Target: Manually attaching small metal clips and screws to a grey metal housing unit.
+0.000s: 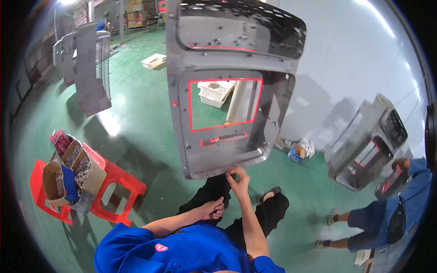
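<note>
A large grey moulded panel [218, 164] with a rectangular opening edged in red stands upright in front of me. My right hand [239, 182] is raised to its bottom edge, thumb and fingertips pinched together there. Whatever small piece lies between those fingertips is too small to tell. Lower down and to the left, my left hand [213, 209] is closed in front of my leg, with fingers curled in. Something small and dark shows at its fingers, but its kind cannot be made out.
Left of me, a red plastic stool [119, 182] bears open cardboard boxes [53, 184] of small parts. White bins [214, 96] show through the opening. Another person [387, 209] works at a similar panel [346, 164] on the right. A blue bucket [296, 154] stands by the wall.
</note>
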`<state>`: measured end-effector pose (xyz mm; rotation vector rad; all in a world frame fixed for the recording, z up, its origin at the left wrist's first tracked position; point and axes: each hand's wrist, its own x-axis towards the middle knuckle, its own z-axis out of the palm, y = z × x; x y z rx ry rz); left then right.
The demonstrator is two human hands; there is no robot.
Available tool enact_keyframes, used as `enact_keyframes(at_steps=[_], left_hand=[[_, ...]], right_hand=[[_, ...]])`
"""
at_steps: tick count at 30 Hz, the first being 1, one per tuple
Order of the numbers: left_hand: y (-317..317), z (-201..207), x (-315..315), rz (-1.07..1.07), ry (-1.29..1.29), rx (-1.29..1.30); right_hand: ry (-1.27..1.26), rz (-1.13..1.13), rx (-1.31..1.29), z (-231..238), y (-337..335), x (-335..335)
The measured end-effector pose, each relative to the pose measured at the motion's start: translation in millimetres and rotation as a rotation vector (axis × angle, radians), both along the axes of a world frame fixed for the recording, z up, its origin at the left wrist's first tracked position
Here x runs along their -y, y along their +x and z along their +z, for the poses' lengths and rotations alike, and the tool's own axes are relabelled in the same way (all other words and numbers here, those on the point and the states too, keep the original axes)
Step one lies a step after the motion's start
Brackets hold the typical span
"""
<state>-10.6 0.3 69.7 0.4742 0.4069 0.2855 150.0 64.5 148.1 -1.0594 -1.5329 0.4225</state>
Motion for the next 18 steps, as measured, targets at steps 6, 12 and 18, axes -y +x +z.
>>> enact_keyframes(at_steps=[6,12,18], left_hand=[[-7.2,-6.3,-4.0,0.057,-0.05,-0.071],[-13.6,-6.3,-1.4,0.126,-0.13,-0.035],[-20.9,-16.2,-1.3,0.19,-0.241,-0.008]], right_hand=[[-0.006,0.0,-0.073,5.4,-19.2,13.6],[-0.273,0.034,0.061,6.4,-31.6,58.4],[-0.315,0.0,0.059,-26.4,-35.8,78.1]])
